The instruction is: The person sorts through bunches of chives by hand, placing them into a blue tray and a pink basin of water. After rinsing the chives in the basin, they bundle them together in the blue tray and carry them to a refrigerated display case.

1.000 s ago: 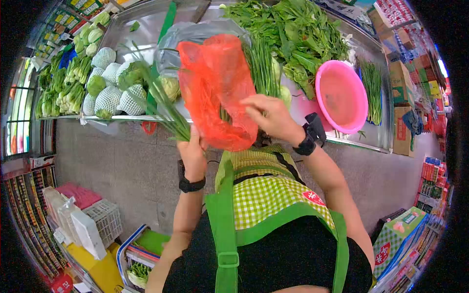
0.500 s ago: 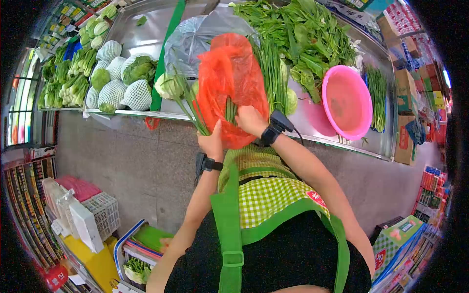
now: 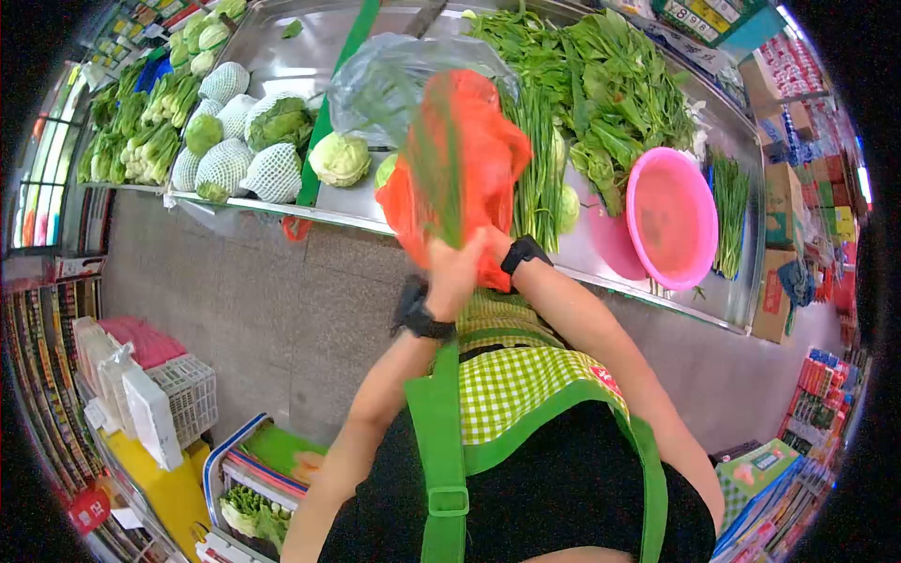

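Observation:
My left hand (image 3: 452, 278) is closed around the lower end of a bunch of green onions (image 3: 449, 178). Their long leaves are smeared by motion and point away from me, across the front of a red plastic bag (image 3: 511, 155). Close against it on the right is my right hand (image 3: 488, 248), with its fingers curled at the near part of the bag. What its fingertips grip is partly hidden. Behind the bag lies a clear plastic bag (image 3: 375, 70). More long green stalks (image 3: 537, 169) lie on the metal counter just right of the red bag.
A pink basin (image 3: 671, 218) stands on the metal counter (image 3: 601, 246), near leafy greens (image 3: 619, 103). To the left are a cabbage (image 3: 340, 159), a green divider strip (image 3: 322, 127) and net-wrapped vegetables (image 3: 223, 167). A white crate (image 3: 188, 399) stands at lower left.
My left hand has moved right and nearer to me, bringing the green onions in front of the red bag. The right hand is now beside it, and the bag has shifted shape.

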Available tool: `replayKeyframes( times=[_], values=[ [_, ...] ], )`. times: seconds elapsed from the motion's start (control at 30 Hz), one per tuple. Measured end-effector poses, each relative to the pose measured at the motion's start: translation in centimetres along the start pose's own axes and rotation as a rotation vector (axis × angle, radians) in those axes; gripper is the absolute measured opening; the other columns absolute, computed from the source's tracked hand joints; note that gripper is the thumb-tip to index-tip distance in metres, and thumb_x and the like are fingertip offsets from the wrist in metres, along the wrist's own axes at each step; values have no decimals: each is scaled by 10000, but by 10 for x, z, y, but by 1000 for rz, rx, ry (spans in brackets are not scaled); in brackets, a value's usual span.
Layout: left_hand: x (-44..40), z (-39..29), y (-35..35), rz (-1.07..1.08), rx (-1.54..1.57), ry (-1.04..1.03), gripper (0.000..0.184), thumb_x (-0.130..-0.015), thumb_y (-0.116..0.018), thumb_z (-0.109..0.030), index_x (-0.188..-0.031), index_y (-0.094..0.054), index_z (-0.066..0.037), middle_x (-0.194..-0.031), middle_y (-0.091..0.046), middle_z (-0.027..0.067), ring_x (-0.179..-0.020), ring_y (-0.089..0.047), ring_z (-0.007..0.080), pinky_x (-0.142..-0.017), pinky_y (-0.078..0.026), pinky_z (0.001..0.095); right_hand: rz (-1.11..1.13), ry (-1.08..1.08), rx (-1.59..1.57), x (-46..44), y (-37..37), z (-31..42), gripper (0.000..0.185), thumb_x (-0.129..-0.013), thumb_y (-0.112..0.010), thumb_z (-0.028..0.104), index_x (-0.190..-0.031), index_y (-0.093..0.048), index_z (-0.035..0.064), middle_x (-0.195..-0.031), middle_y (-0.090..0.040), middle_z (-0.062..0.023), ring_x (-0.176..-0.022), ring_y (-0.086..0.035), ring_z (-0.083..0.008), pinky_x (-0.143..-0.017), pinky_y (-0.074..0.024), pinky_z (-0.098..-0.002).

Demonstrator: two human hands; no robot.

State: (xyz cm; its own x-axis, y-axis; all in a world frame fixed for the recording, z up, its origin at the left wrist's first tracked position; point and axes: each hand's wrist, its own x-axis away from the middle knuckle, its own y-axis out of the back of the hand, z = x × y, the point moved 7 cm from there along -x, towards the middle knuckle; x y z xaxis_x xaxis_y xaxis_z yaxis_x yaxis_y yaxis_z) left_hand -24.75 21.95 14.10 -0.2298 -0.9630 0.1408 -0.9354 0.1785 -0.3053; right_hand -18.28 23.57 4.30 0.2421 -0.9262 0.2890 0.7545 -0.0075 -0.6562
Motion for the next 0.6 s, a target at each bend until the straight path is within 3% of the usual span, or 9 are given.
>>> replayKeyframes(
  times=[0.1, 0.23, 0.3, 0.33, 0.37, 0.43, 0.47, 0.57, 0.6],
  values=[
    [13, -5, -47, 189, -181, -39, 173, -794, -564, -61, -947, -571, 20, -799, -592, 6, -650, -507, 79, -574, -423, 249, 129, 139, -289, 8, -11, 30, 458, -728, -646, 214, -1085, -512, -40, -893, -604, -79, -768, -585, -189, -674, -474, -283],
    [25, 12, -74, 337, -194, 141, 229, -789, -551, -62, -1008, -549, 7, -846, -605, 55, -745, -535, 103, -674, -445, 275, 97, 155, -293, 11, 0, 48, 462, -726, -645, 210, -1091, -508, -38, -905, -601, -79, -781, -582, -189, -686, -470, -284],
    [29, -3, -88, 348, -117, -109, 184, -800, -562, -89, -962, -557, -1, -739, -570, 17, -646, -511, 90, -571, -432, 265, 62, 133, -252, 10, 4, 49, 464, -725, -645, 208, -1094, -506, -37, -911, -599, -79, -788, -580, -189, -692, -468, -285],
    [30, -17, -92, 337, -252, -294, 181, -803, -558, -86, -965, -553, -6, -718, -558, 15, -620, -505, 93, -557, -427, 259, 54, 119, -240, 10, 6, 49, 465, -725, -645, 207, -1096, -506, -37, -914, -598, -79, -791, -579, -189, -695, -467, -285],
    [31, -20, -92, 334, -252, -300, 181, -803, -558, -86, -965, -553, -6, -718, -558, 15, -620, -505, 93, -557, -427, 259, 41, 107, -221, 8, 7, 48, 466, -724, -645, 206, -1097, -505, -36, -917, -598, -79, -794, -579, -189, -698, -466, -286],
    [36, -3, -95, 459, -193, 34, 211, -788, -569, -86, -983, -547, -8, -767, -573, 39, -668, -526, 123, -603, -442, 286, 28, 78, -190, 1, 6, 42, 468, -723, -645, 205, -1100, -503, -35, -923, -596, -79, -801, -577, -189, -704, -464, -286],
    [37, 4, -92, 425, -114, 127, 284, -763, -567, -94, -1027, -529, 3, -845, -597, 140, -758, -557, 177, -695, -445, 329, 17, 53, -175, -7, 6, 40, 470, -723, -645, 204, -1102, -502, -35, -926, -595, -80, -804, -576, -189, -706, -463, -287],
    [33, -10, -74, 392, -215, -7, 335, -745, -603, -123, -1047, -519, -4, -828, -598, 125, -758, -554, 175, -697, -448, 330, 11, 17, -144, -9, 2, 29, 473, -721, -644, 201, -1106, -500, -33, -934, -593, -80, -814, -574, -188, -715, -460, -288],
    [35, -11, -63, 391, -321, -40, 417, -714, -645, -132, -1081, -501, 3, -889, -586, 107, -829, -545, 163, -754, -439, 307, 13, 4, -135, -14, 0, 27, 474, -721, -644, 200, -1107, -499, -33, -937, -592, -80, -817, -573, -188, -718, -459, -288]
  ],
)
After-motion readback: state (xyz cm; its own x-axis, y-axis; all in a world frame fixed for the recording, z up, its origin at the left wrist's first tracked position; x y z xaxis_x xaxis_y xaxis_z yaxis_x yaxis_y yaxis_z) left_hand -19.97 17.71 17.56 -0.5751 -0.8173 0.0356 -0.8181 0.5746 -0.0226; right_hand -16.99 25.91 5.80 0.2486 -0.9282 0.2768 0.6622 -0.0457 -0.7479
